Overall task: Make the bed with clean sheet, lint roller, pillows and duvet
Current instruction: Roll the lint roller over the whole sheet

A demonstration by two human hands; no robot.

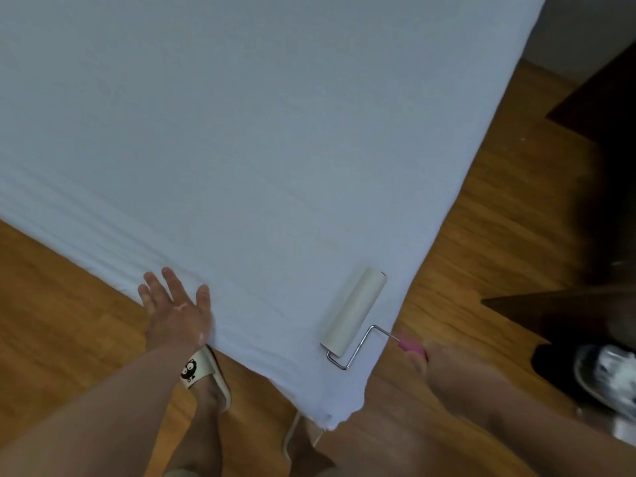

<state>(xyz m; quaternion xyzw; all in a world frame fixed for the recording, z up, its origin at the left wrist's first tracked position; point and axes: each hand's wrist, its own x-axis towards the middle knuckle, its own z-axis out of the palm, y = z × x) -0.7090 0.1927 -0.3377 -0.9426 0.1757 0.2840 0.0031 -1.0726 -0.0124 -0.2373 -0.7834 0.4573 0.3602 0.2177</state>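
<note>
**Lint Roller Applied at Bed Corner**

The bed is covered by a pale sheet (275, 132), drawn smooth, with fine creases toward 8 o'clock. Wooden floor (62, 304) is seen on both sides of the bed corner, which points to 6 o'clock. The lint roller (354, 311) is laid with its white roll on the sheet at 5 o'clock, near the edge. Its pink handle is grasped by the blurred right hand (444, 359). The left hand (177, 311) is pressed flat, fingers spread, on the sheet edge at 7 o'clock. A slipper (206, 373) is seen just beneath it.
</note>
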